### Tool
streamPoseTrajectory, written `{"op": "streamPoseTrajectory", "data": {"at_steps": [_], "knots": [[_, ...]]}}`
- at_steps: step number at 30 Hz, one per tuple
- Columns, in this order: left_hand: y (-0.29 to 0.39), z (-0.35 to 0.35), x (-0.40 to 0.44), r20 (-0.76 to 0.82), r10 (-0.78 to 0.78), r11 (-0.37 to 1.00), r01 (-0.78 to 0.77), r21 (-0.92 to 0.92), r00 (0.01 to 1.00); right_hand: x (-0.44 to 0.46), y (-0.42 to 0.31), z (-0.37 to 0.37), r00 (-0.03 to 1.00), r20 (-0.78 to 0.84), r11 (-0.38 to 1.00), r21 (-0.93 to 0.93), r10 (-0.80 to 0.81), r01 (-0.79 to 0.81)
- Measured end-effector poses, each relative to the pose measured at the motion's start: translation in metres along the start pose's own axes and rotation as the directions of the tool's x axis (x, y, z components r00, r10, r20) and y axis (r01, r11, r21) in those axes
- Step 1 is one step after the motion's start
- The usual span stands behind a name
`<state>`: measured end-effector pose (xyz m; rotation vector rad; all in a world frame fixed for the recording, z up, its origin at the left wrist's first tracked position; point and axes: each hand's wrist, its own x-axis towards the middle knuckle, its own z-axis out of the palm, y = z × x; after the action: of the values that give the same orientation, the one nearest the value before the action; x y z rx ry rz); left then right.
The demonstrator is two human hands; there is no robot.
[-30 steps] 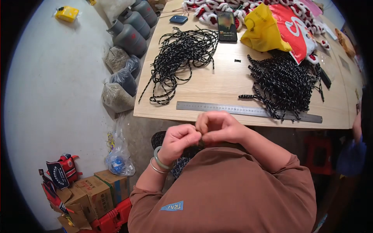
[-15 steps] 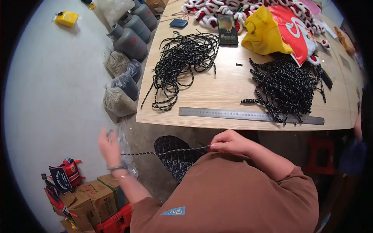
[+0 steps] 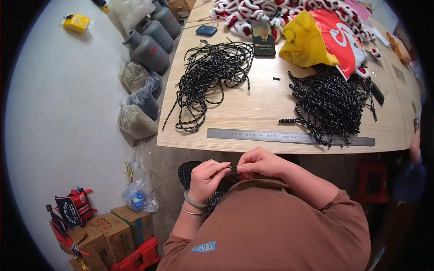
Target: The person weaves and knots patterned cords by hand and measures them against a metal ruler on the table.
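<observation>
My left hand [image 3: 207, 180], with bangles on its wrist, is in front of my body with thumb and fingers pinched together. Close beside it, my right hand [image 3: 260, 163] is also closed in a pinch. Between the fingertips shows a short piece of black-and-white cord [image 3: 233, 167]; the rest of it is hidden. On the table, a loose heap of long cords [image 3: 212, 72] lies at the left. A pile of coiled or knotted cords [image 3: 332, 101] is at the right. A steel ruler [image 3: 289, 137] lies along the near table edge.
A phone [image 3: 264, 38], a dark blue box-shaped item [image 3: 206, 30], a yellow and red plastic bag [image 3: 305, 38] and red-white fluffy trim [image 3: 244, 18] are on the table [image 3: 253, 108]. Gas cylinders [image 3: 149, 52], filled bags [image 3: 138, 122] and cardboard boxes [image 3: 115, 235] stand at the left.
My left hand has come in from the far left to beside my right hand. The cord stretched between the hands is no longer extended. My right hand has shifted slightly left.
</observation>
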<state>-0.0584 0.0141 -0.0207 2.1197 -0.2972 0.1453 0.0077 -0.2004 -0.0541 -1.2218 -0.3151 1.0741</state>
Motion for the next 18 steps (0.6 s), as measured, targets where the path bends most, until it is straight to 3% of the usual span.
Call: {"op": "streamPoseTrajectory", "data": {"at_steps": [3,6,9,12,15,18], "knots": [[-0.005,0.007,0.002,-0.013,-0.009,0.999,0.009,-0.047,1.000,0.002,0.003,-0.005,0.999,-0.018,0.994,0.095,-0.049,0.051],[-0.010,0.022,0.002,-0.054,-0.033,0.989,0.025,-0.144,0.998,0.002,0.000,0.003,0.996,-0.052,0.914,0.397,-0.074,0.088],[-0.007,0.030,0.002,-0.050,-0.023,0.989,0.015,-0.146,0.998,0.002,0.001,0.012,0.963,-0.236,0.910,0.358,-0.127,0.208],[0.003,0.026,0.004,-0.015,0.075,0.997,-0.075,-0.002,0.997,0.003,-0.005,0.026,0.826,-0.355,0.896,-0.090,-0.438,0.436],[0.012,0.013,0.008,-0.002,0.185,0.961,-0.180,0.212,0.983,0.008,0.000,0.021,0.721,-0.203,0.690,-0.541,-0.662,0.481],[0.014,0.005,0.014,-0.077,0.270,0.933,-0.241,0.268,0.960,0.006,-0.008,0.022,0.777,-0.232,0.772,-0.452,-0.586,0.447]]}}
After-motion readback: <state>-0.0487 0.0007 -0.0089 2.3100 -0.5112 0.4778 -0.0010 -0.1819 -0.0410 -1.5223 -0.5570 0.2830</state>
